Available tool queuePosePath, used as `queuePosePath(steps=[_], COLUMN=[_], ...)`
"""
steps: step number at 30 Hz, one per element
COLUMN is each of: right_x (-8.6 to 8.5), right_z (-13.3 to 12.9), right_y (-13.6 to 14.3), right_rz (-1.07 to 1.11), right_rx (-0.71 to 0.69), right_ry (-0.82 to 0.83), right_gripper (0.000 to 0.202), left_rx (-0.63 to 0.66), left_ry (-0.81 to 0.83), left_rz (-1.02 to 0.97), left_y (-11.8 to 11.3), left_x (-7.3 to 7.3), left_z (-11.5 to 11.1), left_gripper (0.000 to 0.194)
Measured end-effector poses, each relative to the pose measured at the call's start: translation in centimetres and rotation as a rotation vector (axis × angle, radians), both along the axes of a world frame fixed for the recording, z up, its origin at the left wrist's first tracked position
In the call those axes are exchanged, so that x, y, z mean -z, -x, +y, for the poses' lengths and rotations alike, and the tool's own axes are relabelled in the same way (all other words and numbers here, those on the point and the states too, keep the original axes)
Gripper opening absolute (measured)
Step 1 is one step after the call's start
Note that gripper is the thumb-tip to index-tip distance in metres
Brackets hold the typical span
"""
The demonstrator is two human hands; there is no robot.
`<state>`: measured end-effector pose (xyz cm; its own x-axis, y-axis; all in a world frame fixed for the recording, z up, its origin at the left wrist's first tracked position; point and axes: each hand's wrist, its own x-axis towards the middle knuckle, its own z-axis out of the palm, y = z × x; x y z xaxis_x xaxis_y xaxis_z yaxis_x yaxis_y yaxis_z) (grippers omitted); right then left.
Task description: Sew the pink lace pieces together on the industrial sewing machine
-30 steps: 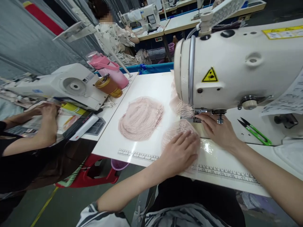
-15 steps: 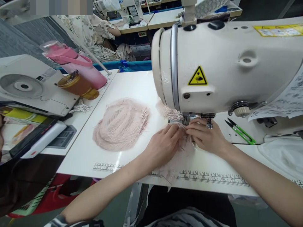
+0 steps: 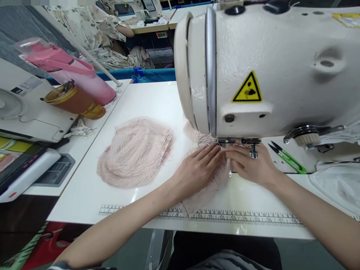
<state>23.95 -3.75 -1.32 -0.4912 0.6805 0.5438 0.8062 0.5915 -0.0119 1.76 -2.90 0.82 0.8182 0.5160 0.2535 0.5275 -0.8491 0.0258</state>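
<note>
Pale pink sheer fabric (image 3: 198, 200) with loose threads runs over the table edge side up to the sewing machine (image 3: 253, 48). On this fabric, just left of the presser foot area, my left hand (image 3: 197, 168) lies with its fingers stretched out and close together. My right hand (image 3: 251, 163) is beside the needle area, its fingers closed on the fabric's edge, and its fingertips nearly meet the left ones. The machine head hides part of the right fingers and the needle. A separate pile of the same pink fabric (image 3: 135, 152) rests to the left.
Green-handled thread snips (image 3: 289, 157) lie at the right near white fabric (image 3: 337, 178). A ruler strip (image 3: 239, 217) runs along the table's front. At the left stand a pink bottle (image 3: 70, 71) and a brown cup (image 3: 75, 101). Another person's arm (image 3: 125, 30) shows behind.
The view has shifted closer to the machine. My left fingers have gone from bunched on the fabric to flatter and straighter. My right hand stays by the needle area.
</note>
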Motion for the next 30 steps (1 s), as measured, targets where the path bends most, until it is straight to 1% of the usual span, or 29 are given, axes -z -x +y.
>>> queuePosePath(steps=[2,4,9,12,14,18,22,26,30], right_x=[0.1,0.2,0.1,0.1,0.2,0.3,-0.1,-0.6,-0.5], right_z=[0.0,-0.1,-0.2,-0.2,-0.2,-0.1,0.0,0.0,0.2], right_y=[0.1,0.1,0.0,-0.1,-0.1,0.0,0.2,0.3,0.2], right_rz=[0.013,0.036,0.017,0.003,-0.012,-0.026,-0.029,-0.045,-0.014], right_rx=[-0.002,-0.008,0.012,0.042,0.053,0.025,0.022,0.034,0.0], right_ry=[-0.024,-0.015,0.113,0.164,0.143,0.051,0.019,0.049,0.106], right_gripper=[0.034,0.034,0.042,0.045,0.045,0.042,0.04,0.04,0.037], left_rx=[-0.013,-0.027,-0.046,-0.052,-0.056,-0.045,-0.048,-0.05,-0.041], left_ry=[-0.012,0.018,0.11,0.129,0.124,0.09,0.098,0.112,0.087], left_rz=[-0.016,-0.039,-0.082,-0.082,-0.073,-0.055,-0.059,-0.048,-0.041], left_y=[0.1,0.2,0.5,0.7,0.8,0.8,0.7,0.7,0.8], left_x=[0.1,0.2,0.3,0.5,0.5,0.4,0.4,0.4,0.5], left_z=[0.1,0.3,1.7,2.3,2.5,2.6,2.7,2.7,2.7], left_gripper=[0.039,0.039,0.037,0.037,0.036,0.036,0.036,0.037,0.037])
